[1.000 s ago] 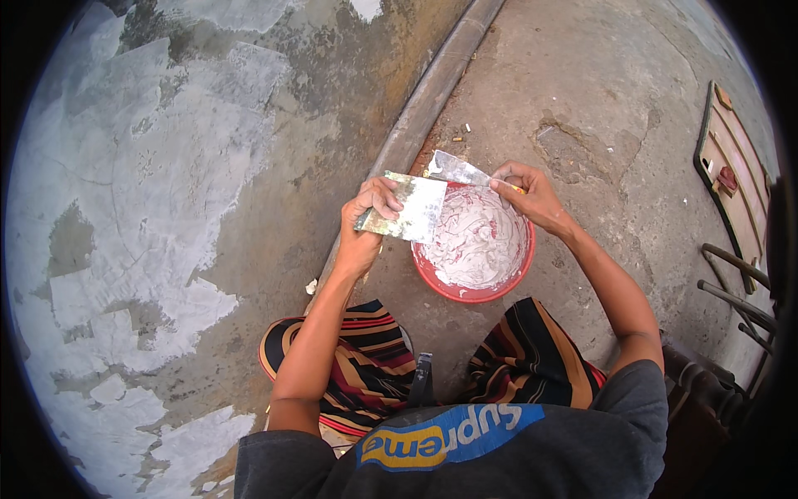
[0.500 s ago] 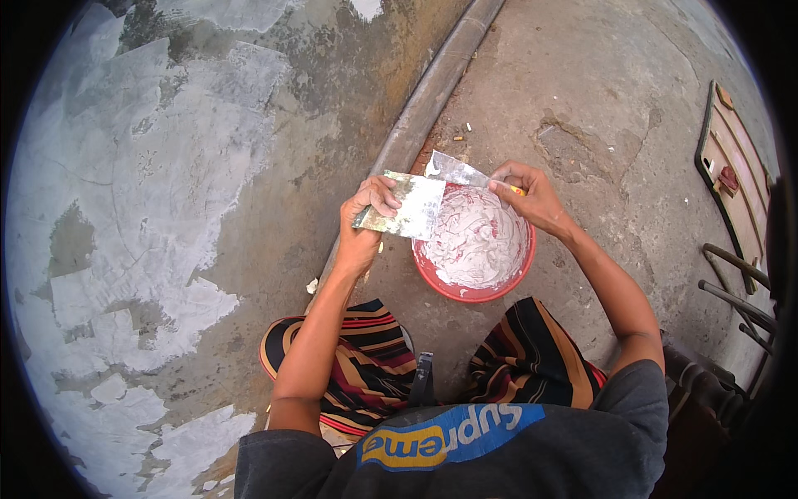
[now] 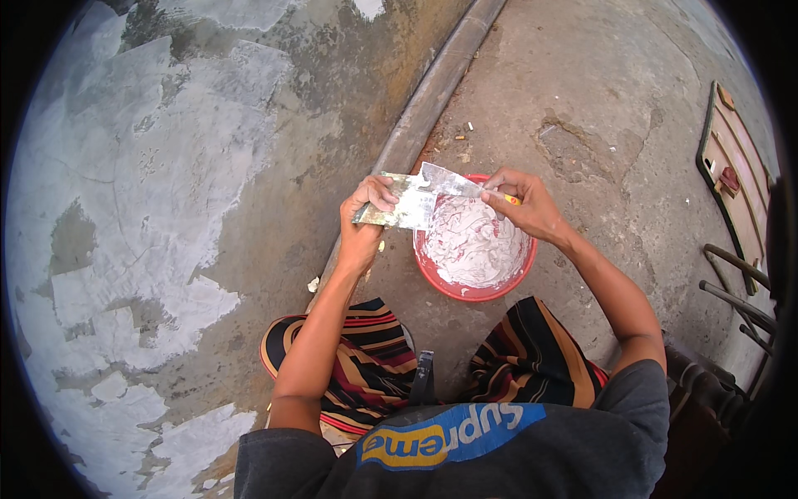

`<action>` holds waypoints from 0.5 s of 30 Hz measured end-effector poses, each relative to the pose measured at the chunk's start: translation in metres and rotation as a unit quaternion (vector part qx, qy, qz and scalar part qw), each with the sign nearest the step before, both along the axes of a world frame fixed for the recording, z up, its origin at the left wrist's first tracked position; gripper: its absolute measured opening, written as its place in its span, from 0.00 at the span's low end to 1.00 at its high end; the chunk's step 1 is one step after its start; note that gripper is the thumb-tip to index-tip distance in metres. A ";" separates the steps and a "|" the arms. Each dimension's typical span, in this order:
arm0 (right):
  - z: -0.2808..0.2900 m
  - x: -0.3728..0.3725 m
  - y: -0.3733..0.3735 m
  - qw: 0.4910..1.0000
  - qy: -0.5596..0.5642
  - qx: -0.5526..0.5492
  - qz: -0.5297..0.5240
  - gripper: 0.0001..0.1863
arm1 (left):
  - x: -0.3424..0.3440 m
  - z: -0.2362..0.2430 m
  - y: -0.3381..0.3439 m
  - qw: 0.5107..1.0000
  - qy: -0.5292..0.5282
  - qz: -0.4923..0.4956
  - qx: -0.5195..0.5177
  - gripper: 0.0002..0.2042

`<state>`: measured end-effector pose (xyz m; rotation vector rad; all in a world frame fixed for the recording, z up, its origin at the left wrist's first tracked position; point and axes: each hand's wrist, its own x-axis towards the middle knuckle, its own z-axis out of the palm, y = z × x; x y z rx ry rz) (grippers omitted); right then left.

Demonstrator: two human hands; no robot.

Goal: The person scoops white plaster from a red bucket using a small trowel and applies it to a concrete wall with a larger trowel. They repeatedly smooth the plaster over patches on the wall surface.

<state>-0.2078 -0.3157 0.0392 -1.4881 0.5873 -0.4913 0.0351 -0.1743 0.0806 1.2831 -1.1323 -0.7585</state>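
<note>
Left hand (image 3: pixel 362 209) clamped on flat metal plate (image 3: pixel 414 212), fingers bent over its left end, thumb side hard to see. Plate smeared with whitish paste and darker stains, its right edge over the left rim of the bucket. Right hand (image 3: pixel 532 206) closed on putty knife (image 3: pixel 449 180), thumb and fingers pinching near where blade meets handle; yellow bit of handle shows by the palm. Blade points left, tip end overlapping plate's upper right part; can't tell exact contact. Hands apart from each other, bridged by the two tools.

Red bucket (image 3: pixel 468 293) on the floor (image 3: pixel 573 79), in front of the person, just below the right hand and knife. Inside: whitish-pink paste (image 3: pixel 475 249), surface ridged, red wall showing through in places.

Person sits with knees apart, striped trousers (image 3: pixel 532 353), dark T-shirt (image 3: pixel 573 449) with blue and yellow print. Left: grey surface (image 3: pixel 291 158) with pale patches (image 3: pixel 179 150). Grey pipe (image 3: pixel 436 83) runs diagonally between it and the floor. Small butts (image 3: pixel 460 137) near the pipe. Far right: curved panel (image 3: pixel 736 179), metal bars (image 3: pixel 736 264) just below it.
</note>
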 end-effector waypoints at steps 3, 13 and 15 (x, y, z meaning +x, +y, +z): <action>0.006 -0.002 0.002 1.000 0.005 0.006 0.011 0.07 | 0.000 0.000 0.000 1.000 0.003 0.006 0.007 0.10; 0.041 -0.004 0.018 0.998 -0.024 -0.037 0.038 0.09 | 0.002 0.000 0.000 0.999 -0.002 0.042 0.021 0.10; 0.048 -0.006 0.018 0.998 -0.022 -0.044 0.042 0.09 | 0.004 -0.002 0.001 0.999 -0.011 0.033 0.023 0.09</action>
